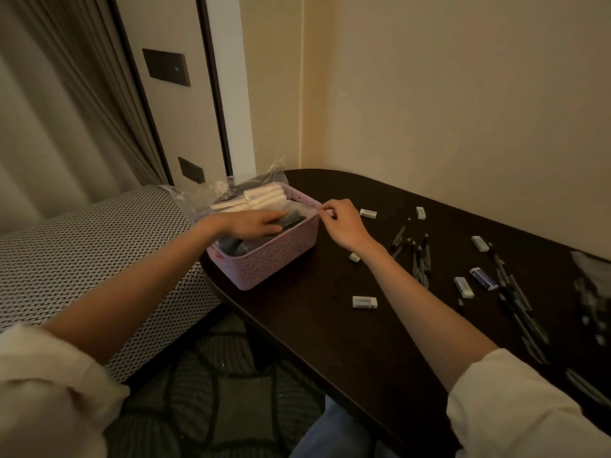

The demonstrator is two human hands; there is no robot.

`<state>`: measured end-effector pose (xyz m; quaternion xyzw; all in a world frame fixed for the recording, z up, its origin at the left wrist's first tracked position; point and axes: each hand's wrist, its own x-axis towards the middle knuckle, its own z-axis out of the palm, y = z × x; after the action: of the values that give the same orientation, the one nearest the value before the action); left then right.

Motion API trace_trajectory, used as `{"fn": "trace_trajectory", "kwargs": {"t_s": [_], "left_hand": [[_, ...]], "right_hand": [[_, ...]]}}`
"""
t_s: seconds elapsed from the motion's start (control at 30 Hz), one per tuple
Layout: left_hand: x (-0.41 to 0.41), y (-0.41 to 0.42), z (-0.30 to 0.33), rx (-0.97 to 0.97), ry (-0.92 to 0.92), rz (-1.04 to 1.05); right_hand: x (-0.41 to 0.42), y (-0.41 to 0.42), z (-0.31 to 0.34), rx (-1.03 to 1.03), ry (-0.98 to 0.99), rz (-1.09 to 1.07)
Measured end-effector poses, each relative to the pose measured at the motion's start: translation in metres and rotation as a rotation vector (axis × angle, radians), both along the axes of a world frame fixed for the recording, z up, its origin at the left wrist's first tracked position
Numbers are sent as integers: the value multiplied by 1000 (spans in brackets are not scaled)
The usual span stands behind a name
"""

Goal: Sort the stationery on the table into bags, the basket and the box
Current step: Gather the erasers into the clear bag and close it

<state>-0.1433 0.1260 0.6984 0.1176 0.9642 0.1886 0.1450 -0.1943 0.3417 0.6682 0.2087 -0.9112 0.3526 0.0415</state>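
**Caller:** Where are you at with the basket (274, 259)?

**Me:** It sits at the left end of the dark table (330, 342). My left hand (254, 223) lies flat inside it, fingers straight, pressing a clear bag (211, 201) of white pieces down. My right hand (342, 223) is at the basket's right rim, fingertips pinched on something small and pale; I judge it's the bag's edge, but I can't tell for sure.

**Caller:** How do you do this bit well?

**Me:** Keep the flat hand steady so the bag doesn't spring up, and tuck the edge in gently.

**Caller:** And what's left?

**Me:** Plenty, I'd say: erasers (364, 302) and black pens (420, 259) lie scattered to the right, well apart from the basket.
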Motion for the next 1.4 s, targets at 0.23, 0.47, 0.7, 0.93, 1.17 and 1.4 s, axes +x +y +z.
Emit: {"fn": "trace_trajectory", "kwargs": {"t_s": [0.23,0.47,0.7,0.93,1.17,1.4], "left_hand": [[45,59,-5,419,611,106],[62,126,-36,481,572,54],[67,181,-67,426,413,-106],[67,216,-85,359,361,-221],[67,260,-89,352,344,-335],[53,288,-84,334,368,-384]], "right_hand": [[35,75,21,-141,48,-203],[84,158,12,-177,-22,-372],[144,223,-26,-146,-52,-527],[183,278,-51,-138,-32,-670],[174,346,-57,-15,110,-840],[98,411,-41,355,-14,-793]]}}
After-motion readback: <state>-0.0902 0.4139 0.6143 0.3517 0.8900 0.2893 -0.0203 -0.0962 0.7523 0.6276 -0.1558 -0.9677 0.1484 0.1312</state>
